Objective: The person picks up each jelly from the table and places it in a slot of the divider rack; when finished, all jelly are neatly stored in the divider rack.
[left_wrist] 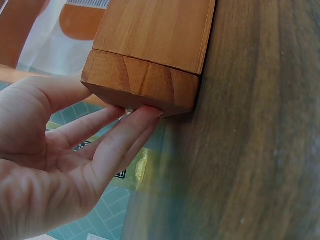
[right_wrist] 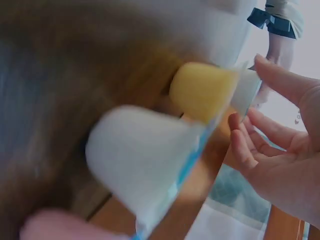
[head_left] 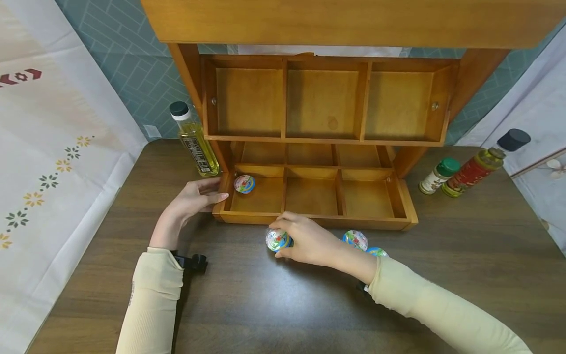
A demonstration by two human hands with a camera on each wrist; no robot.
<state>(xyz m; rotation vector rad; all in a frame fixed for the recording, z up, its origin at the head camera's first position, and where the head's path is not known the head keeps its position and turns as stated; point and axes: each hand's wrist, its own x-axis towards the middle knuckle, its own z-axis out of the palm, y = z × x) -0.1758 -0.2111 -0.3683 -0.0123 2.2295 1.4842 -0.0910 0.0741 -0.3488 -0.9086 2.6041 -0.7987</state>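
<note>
The left hand [head_left: 194, 198] is touching the lower tray's [head_left: 247, 218] left end, thumb and fingers apart. A lidded cup [head_left: 244, 184] is sitting in the left compartment [head_left: 266, 199]. The right hand [head_left: 307, 241] is pinching another cup [head_left: 277, 240] outside the tray; its forearm [head_left: 355, 260] is crowding two other cups [head_left: 355, 238], a sideways sweep risking toppling them.

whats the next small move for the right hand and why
Probably lift the held cup over the front edge of the wooden rack into its lower left compartment: the right hand grips it just in front, a similar cup sits there with bare floor beside it, and the left hand touches the rack's side.
</note>
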